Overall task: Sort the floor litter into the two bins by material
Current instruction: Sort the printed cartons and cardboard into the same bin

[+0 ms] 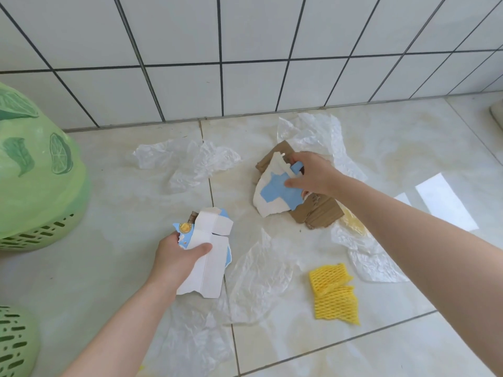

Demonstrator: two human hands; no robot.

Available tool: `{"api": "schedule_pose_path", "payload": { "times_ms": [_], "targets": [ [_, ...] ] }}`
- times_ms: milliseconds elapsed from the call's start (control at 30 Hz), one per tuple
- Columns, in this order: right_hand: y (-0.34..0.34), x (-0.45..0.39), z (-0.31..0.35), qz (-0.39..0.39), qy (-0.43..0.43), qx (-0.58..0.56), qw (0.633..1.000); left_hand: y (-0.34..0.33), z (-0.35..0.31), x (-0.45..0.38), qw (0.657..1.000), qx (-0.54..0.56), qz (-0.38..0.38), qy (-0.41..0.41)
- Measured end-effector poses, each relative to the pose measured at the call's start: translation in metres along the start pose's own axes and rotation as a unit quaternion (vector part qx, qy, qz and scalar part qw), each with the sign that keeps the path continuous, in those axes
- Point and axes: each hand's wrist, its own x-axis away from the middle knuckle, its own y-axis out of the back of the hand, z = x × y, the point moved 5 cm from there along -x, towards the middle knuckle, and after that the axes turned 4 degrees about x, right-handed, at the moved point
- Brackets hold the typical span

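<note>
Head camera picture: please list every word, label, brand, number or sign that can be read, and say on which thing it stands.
No text can be read.
Brown cardboard: dark marks near the right hand, too blurred to read.
White and blue carton piece in the left hand: a round yellow emblem only, no legible words.
Green bin: lime pictures, no words.

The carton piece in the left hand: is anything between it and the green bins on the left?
Nothing visible. The left hand holds the white carton piece, and only bare floor tile lies between it and the lined green bin and the second bin at the lower left edge.
</note>
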Motion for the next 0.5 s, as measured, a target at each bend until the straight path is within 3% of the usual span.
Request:
{"api": "schedule_pose_path", "payload": {
  "times_ms": [367,500],
  "targets": [
    [-0.009,-0.016,0.023,0.053,0.008,0.014,0.998,0.003,0.001,-0.004,1.0,0.005,0.022,0.006],
    [-0.028,0.02,0.046,0.091,0.09,0.087,0.988,0.005,0.0,-0.004,0.999,0.023,0.029,0.014]
  ]
}}
